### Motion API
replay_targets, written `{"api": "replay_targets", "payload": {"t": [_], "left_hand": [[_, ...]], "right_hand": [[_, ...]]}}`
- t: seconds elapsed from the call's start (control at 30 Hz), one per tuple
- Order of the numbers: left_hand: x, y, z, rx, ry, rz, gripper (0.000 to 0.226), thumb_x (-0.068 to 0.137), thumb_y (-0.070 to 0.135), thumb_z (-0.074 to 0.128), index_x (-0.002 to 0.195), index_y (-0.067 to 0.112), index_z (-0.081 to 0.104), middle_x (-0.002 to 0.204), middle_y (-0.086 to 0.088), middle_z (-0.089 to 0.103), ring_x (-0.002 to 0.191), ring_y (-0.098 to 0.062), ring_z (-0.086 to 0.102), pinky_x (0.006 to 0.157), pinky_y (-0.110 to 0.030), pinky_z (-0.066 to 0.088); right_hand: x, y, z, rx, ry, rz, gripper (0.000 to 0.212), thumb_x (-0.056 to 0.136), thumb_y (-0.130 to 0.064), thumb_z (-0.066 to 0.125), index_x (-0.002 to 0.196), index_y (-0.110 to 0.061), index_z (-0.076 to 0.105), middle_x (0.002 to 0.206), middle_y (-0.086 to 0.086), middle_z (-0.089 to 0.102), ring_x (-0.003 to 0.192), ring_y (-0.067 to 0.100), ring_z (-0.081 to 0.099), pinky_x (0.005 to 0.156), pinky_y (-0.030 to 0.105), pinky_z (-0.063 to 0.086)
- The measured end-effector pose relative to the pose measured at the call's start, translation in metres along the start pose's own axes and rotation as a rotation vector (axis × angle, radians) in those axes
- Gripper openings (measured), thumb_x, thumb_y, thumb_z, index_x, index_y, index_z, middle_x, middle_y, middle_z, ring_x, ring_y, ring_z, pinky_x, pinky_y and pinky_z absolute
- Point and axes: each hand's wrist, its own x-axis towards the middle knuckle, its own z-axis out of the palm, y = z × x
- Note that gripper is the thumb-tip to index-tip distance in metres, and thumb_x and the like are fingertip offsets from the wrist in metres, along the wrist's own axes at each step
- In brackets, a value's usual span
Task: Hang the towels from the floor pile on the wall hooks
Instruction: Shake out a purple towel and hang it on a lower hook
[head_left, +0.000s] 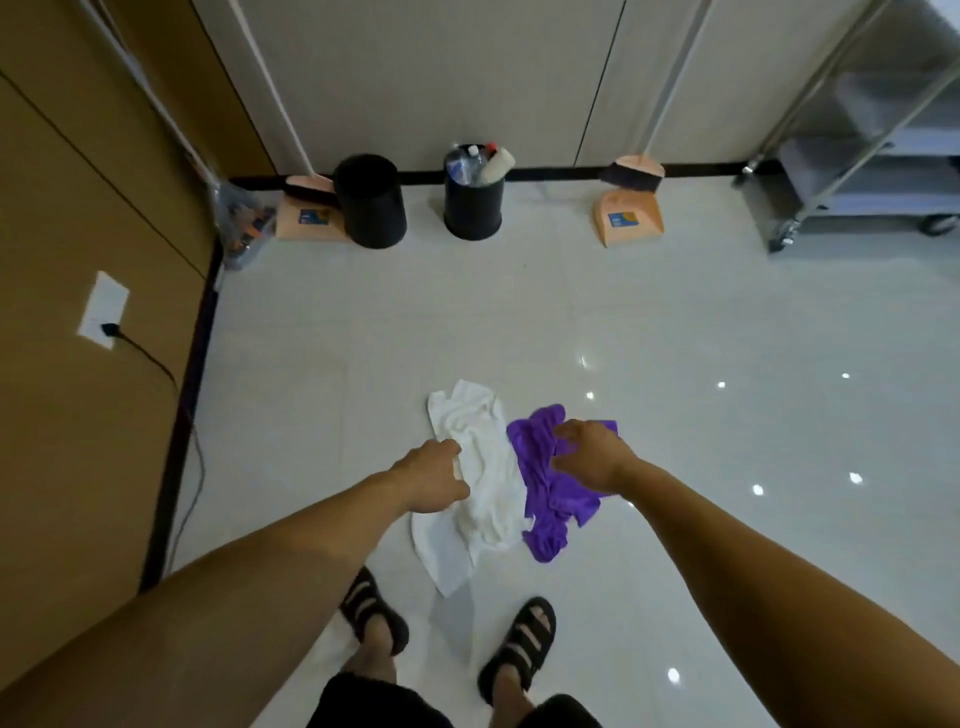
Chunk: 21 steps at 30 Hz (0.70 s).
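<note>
The left hand (434, 475) reaches down over the near edge of the white towel (480, 483), its fingers loosely bent and apart; it hangs over the cloth with nothing in its grip. The right hand (589, 457) is spread above the purple towel (545, 499), fingers apart and slightly curled, and holds nothing either. Whether either hand touches the cloth cannot be told from this angle

Both towels lie crumpled on the glossy pale floor (727, 338), side by side and touching, the white one on the left and the purple one on the right. Just behind them stand the person's feet in black sandals (519, 644)

Further off, along the far wall, two black bins stand near each other: the left bin (370, 202) tilts a little, and the right bin (472, 200) holds plastic bottles. A peach dustpan (628, 218) with a broom above it sits to the right of the bins, and another dustpan (306, 215) sits beside the left bin. A metal cart (852, 135) on wheels stands in the far right corner. On the brown wall to the left a white socket (104, 312) has a black plug and cable in it
</note>
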Motion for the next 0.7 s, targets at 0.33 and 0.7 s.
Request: {"api": "replay_targets", "payload": {"t": [0.33,0.7], "left_hand": [[0.18,-0.011,0.149,0.018,-0.058,-0.072,0.062,0.089,0.037,0.052,0.145,0.02,0.03,0.146,-0.004,0.036,0.128,-0.025,0.043,0.099,-0.035,0.038],[0.385,-0.078,0.317,0.01,-0.133,-0.06,0.06,0.091,0.036,0.054,0.144,0.019,0.032,0.147,-0.004,0.037,0.13,-0.025,0.043,0.102,-0.034,0.038]], "right_hand": [[0.14,0.155,0.144,0.157,-0.032,0.223,0.038,0.09,-0.025,0.057,0.126,-0.013,0.056,0.123,0.008,0.063,0.107,0.026,0.061,0.089,0.034,0.048],[0.326,0.293,0.336,0.141,0.018,0.408,0.04,0.093,-0.036,0.051,0.124,-0.01,0.055,0.127,0.017,0.053,0.113,0.036,0.053,0.096,0.042,0.046]]}}
